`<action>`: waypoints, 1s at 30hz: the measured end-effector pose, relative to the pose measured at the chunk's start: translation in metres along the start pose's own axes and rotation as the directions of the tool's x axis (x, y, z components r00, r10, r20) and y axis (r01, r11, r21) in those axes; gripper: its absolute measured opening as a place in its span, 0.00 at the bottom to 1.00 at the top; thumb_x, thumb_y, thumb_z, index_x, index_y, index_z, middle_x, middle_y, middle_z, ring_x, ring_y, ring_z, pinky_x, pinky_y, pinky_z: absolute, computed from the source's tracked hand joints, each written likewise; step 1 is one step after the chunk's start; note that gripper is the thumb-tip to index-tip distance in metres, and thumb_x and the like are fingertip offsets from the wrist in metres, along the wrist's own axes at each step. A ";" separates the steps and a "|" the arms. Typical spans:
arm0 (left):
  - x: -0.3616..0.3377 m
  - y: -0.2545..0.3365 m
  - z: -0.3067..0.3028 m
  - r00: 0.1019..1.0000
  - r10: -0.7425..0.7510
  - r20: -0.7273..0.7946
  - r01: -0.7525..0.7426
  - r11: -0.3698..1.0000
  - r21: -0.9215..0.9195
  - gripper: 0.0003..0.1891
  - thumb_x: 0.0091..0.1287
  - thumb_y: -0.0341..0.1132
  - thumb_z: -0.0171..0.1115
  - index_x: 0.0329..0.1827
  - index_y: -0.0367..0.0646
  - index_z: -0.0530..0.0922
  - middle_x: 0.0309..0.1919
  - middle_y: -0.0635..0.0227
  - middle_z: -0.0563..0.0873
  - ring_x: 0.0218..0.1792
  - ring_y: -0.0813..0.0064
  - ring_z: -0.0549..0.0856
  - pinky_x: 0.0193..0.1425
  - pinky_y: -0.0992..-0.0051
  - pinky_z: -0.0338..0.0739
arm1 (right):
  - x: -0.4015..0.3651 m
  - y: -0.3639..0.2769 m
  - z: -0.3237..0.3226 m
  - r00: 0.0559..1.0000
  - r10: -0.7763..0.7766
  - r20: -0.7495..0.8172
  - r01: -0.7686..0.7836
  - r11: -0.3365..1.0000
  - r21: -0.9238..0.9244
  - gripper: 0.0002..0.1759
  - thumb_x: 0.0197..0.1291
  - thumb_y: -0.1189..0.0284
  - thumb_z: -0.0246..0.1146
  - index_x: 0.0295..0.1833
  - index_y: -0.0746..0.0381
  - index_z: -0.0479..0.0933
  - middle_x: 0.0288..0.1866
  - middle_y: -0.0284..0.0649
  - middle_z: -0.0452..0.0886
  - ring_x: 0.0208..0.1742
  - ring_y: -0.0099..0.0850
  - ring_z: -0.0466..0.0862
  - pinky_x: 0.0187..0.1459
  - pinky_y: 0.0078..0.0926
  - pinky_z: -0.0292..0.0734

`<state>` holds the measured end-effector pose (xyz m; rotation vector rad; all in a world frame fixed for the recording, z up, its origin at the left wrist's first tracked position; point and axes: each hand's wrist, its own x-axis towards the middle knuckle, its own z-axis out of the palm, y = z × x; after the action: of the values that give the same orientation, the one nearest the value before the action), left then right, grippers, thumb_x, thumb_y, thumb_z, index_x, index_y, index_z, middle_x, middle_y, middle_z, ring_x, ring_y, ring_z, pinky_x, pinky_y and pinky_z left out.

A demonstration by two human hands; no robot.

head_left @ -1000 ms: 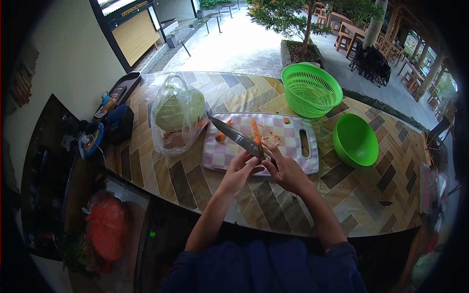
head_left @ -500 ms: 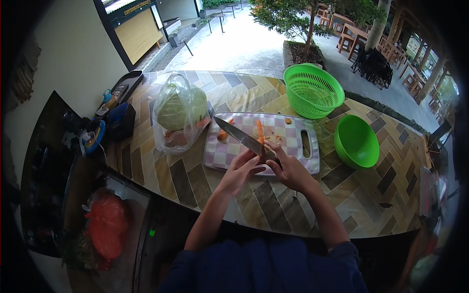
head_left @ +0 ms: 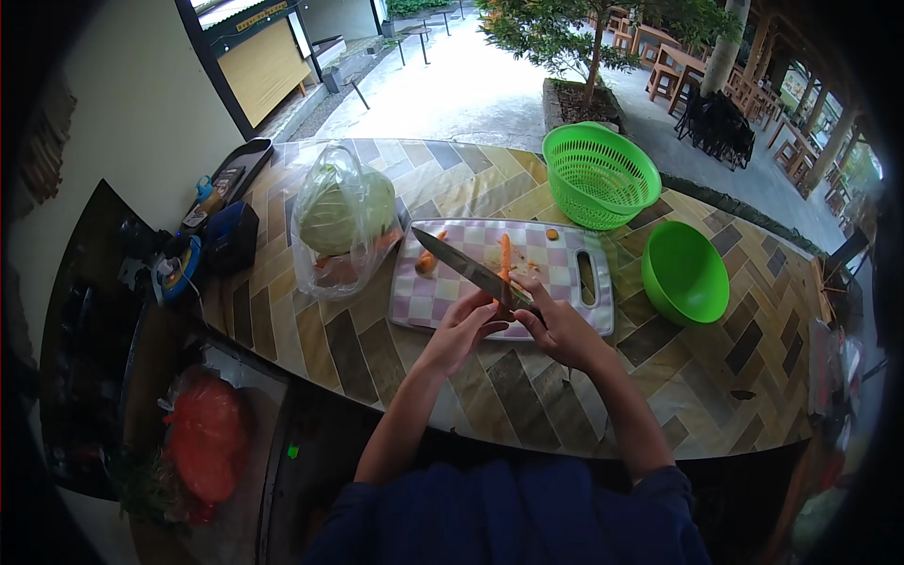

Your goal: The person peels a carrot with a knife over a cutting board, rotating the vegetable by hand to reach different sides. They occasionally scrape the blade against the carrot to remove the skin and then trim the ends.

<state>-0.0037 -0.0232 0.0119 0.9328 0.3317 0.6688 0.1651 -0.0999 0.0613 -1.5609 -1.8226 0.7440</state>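
Observation:
My right hand is closed round the handle of a large kitchen knife, whose blade points up and to the left. Between the fingers of my left hand is the near end of a slim orange carrot; the knife crosses in front of it, hiding part. Both hands are close together over the near edge of a pink-and-white checkered cutting board. Another carrot piece rests on the board's left side. A small carrot slice lies near its far edge, with orange scraps around the middle.
A cabbage in a clear plastic bag stands left of the board. To the right are a green colander and a green bowl. A red plastic bag sits lower left, below the patterned tabletop.
The camera view has shifted slightly. Both hands keep nearly the same place and hold, with the knife and carrot only slightly moved.

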 end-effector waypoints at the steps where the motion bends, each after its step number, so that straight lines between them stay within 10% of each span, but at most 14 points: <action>1: 0.000 -0.001 -0.001 1.000 0.000 0.003 0.000 1.000 0.003 0.17 0.68 0.32 0.48 0.59 0.38 0.67 0.50 0.66 0.77 0.49 0.77 0.78 0.53 0.75 0.74 | 0.000 0.000 0.000 1.000 0.009 0.001 -0.009 1.000 -0.014 0.26 0.65 0.66 0.49 0.66 0.54 0.52 0.31 0.56 0.79 0.36 0.54 0.80 0.37 0.40 0.72; 30: 0.001 0.005 0.003 0.993 0.119 0.013 -0.118 0.962 0.247 0.13 0.69 0.33 0.48 0.52 0.36 0.72 0.41 0.72 0.79 0.40 0.83 0.78 0.47 0.80 0.71 | 0.004 0.004 0.007 0.996 -0.061 -0.063 0.056 0.996 -0.066 0.24 0.63 0.63 0.51 0.64 0.51 0.54 0.26 0.50 0.79 0.30 0.50 0.79 0.30 0.44 0.71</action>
<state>-0.0033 -0.0221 0.0175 1.1976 0.3689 0.7495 0.1616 -0.0955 0.0544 -1.5471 -1.8530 0.6065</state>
